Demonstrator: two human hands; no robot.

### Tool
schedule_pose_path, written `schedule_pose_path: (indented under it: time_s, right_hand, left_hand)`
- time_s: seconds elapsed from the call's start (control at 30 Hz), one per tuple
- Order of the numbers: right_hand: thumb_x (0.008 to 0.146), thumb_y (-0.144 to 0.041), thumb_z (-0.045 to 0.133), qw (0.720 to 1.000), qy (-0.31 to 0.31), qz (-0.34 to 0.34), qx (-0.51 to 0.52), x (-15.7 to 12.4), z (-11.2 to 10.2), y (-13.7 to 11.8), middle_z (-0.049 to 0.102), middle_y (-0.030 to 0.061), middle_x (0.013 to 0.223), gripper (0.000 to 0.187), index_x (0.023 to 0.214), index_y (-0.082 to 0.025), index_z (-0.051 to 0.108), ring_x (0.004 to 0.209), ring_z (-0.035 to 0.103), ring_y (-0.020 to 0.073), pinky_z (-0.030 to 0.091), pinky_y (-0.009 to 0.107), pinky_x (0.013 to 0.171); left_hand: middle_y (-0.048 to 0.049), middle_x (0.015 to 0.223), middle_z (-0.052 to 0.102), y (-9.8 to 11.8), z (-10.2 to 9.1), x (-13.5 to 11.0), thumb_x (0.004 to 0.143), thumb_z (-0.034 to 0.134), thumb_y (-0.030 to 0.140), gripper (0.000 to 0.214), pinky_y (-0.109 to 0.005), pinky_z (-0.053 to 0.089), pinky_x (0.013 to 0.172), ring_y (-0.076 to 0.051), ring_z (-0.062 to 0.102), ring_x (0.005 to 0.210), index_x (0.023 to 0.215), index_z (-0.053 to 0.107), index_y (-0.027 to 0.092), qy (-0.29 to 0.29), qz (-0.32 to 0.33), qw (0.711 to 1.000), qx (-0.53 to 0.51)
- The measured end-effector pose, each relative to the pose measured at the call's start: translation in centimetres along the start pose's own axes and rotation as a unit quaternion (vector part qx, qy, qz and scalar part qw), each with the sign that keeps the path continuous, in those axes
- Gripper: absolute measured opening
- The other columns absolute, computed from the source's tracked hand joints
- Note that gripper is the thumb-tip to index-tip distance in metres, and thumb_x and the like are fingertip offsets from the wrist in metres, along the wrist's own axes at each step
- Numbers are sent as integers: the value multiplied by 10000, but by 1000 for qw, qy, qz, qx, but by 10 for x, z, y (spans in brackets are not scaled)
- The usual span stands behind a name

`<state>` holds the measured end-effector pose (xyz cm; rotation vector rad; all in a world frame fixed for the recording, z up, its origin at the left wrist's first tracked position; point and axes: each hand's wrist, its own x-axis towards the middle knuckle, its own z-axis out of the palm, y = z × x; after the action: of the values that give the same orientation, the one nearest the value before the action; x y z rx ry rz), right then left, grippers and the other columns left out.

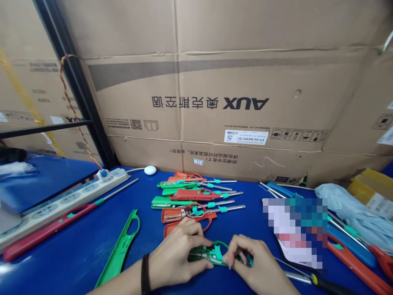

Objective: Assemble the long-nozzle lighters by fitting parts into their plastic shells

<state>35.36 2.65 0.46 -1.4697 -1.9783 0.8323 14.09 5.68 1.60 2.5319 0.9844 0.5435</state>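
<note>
My left hand (176, 256), with a dark band at the wrist, grips the handle end of an opened green long-nosed lighter (211, 255) low in the middle. Clear and pale inner parts and a teal trigger piece show in its shell. My right hand (256, 262) is closed, thumb and fingertips pinched at the teal piece; whether they hold a small part is hidden. The lighter's metal tube runs under that hand. An empty green half-shell (123, 241) lies left of my left hand. Just beyond the hands are several red, orange and green lighters (196, 194), some opened.
A white power strip (70, 198) and a closed red lighter (52, 229) lie at left. On the right are a blurred phone-like object (294, 233), an orange lighter (353, 262), a yellow-black screwdriver (328, 284) and a pale blue bag (353, 213). Cardboard (199, 78) walls the back.
</note>
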Motion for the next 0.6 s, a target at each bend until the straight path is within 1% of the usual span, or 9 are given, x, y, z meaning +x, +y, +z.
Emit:
schedule_pose_path:
  time_s: [0.1, 0.17, 0.23, 0.3, 0.37, 0.43, 0.47, 0.53, 0.6]
  right_hand:
    - [726, -68, 549, 1000, 0, 7, -14, 1, -1, -2, 675, -57, 650, 198, 614, -205, 637, 582, 507, 112, 385, 302, 776]
    - [736, -97, 568, 1000, -1, 7, -8, 1, -1, -2, 690, -50, 664, 173, 633, -208, 652, 602, 526, 123, 392, 294, 748]
    - [742, -119, 585, 1000, 0, 1, 11, 0, -1, -3, 700, -39, 677, 143, 662, -209, 661, 624, 555, 135, 394, 254, 650]
    - [735, -138, 621, 999, -15, -7, 42, -3, -1, -5, 710, -34, 688, 89, 713, -207, 673, 632, 590, 136, 391, 228, 596]
    - [713, -167, 676, 996, -46, -19, 69, -6, -5, -7, 723, -29, 731, 72, 772, -209, 688, 662, 625, 142, 412, 221, 611]
    - [741, -240, 690, 995, -51, -35, 76, -9, -12, -8, 725, -21, 773, 68, 805, -220, 696, 715, 642, 157, 433, 229, 651]
    - [790, -292, 655, 996, -33, -43, 77, -10, -17, -8, 722, -17, 785, 80, 809, -225, 695, 735, 643, 162, 439, 235, 664]
    - [886, -394, 536, 995, 31, -48, 85, -9, -29, -7, 714, -8, 783, 241, 786, -225, 676, 760, 640, 167, 443, 243, 689]
    - [904, -459, 490, 992, 88, -38, 82, -8, -38, -5, 706, -4, 760, 307, 796, -223, 656, 737, 630, 169, 435, 248, 667]
  left_hand:
    - [-45, 843, 605, -1, 0, 0, 773, 734, 375, 312, -303, 406, 720, -198, 536, 790, 1039, 708, 214, -4, 6, 1000, 5]
    - [-40, 847, 602, -2, -1, 0, 779, 728, 387, 319, -298, 409, 727, -196, 537, 795, 1050, 704, 221, -6, 9, 1000, 11]
    - [-32, 848, 602, -1, -4, 0, 763, 742, 392, 330, -285, 417, 730, -191, 545, 799, 1045, 704, 226, -16, 10, 1000, 14]
    - [-24, 850, 603, 2, -9, -2, 729, 771, 389, 346, -265, 426, 714, -186, 555, 798, 1029, 708, 227, -38, 7, 999, 11]
    - [-18, 849, 609, 8, -13, -8, 695, 797, 386, 355, -249, 433, 690, -186, 564, 802, 1005, 713, 234, -62, -2, 998, 5]
    - [-15, 858, 617, 15, -17, -18, 686, 804, 380, 350, -255, 439, 707, -194, 570, 821, 999, 713, 251, -68, -17, 998, 1]
    - [-15, 875, 622, 19, -19, -23, 693, 800, 368, 351, -268, 440, 739, -197, 572, 831, 1013, 707, 259, -62, -26, 998, 3]
    - [-19, 901, 627, 25, -21, -35, 729, 773, 355, 338, -298, 430, 809, -203, 573, 852, 1046, 694, 268, -49, -42, 998, 14]
    - [-20, 889, 626, 29, -24, -46, 765, 740, 373, 310, -309, 418, 833, -205, 567, 853, 1055, 690, 276, -35, -55, 997, 30]
